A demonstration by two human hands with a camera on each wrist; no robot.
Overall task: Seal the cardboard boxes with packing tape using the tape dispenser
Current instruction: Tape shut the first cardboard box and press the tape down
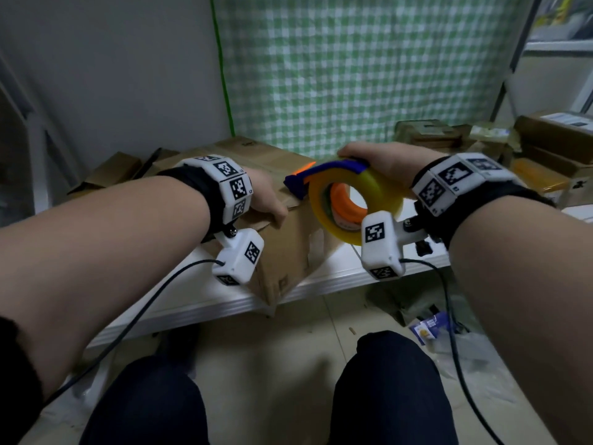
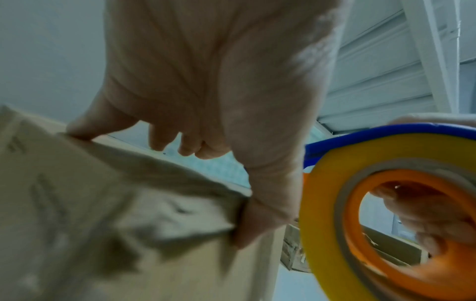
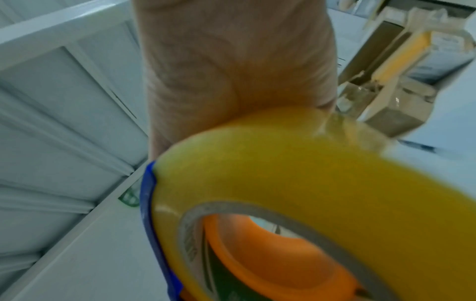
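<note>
we are at the start of a taping pass. our left hand [image 1: 266, 200] clamps the near top edge of the cardboard box [image 1: 282, 252], thumb curled over the flap, the box sitting at the front edge of the white table [image 1: 337, 277]. our right hand [image 1: 382, 162] wraps the tape dispenser [image 1: 340, 197], fingers through its orange core, blue nose touching the box top, as far as blur allows. next we would press the nose down and draw it along the seam, steadying the box.
</note>
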